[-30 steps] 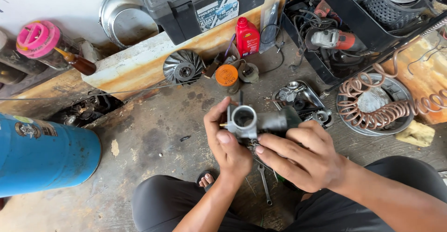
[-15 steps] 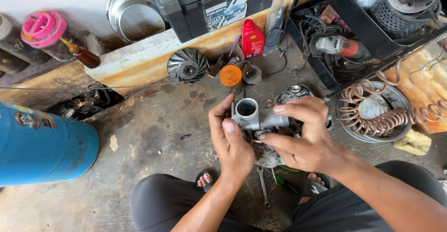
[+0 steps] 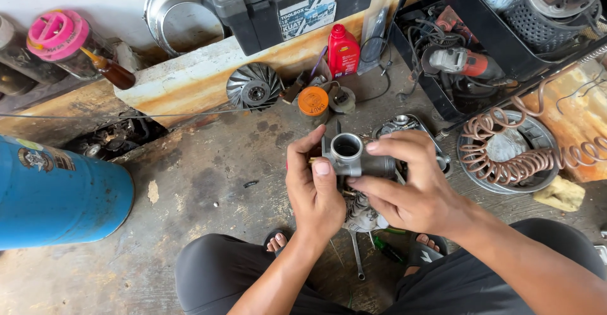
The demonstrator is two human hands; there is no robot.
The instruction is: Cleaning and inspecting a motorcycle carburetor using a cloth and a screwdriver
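1. Concrete floor, stained, carries everything.
2. Blue cylinder lies on it, left.
3. Black fan wheel leans against the far plank.
4. Orange-lid can and red bottle stand far centre.
5. Copper coil right.
6. Wrench near, between the feet.

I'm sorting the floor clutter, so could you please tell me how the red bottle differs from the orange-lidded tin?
The red bottle is tall, narrow and all red; the orange-lidded tin is short, round, and orange only on top. The bottle stands nearer the black toolbox; the tin nearer the hands. Both stand upright, capped.
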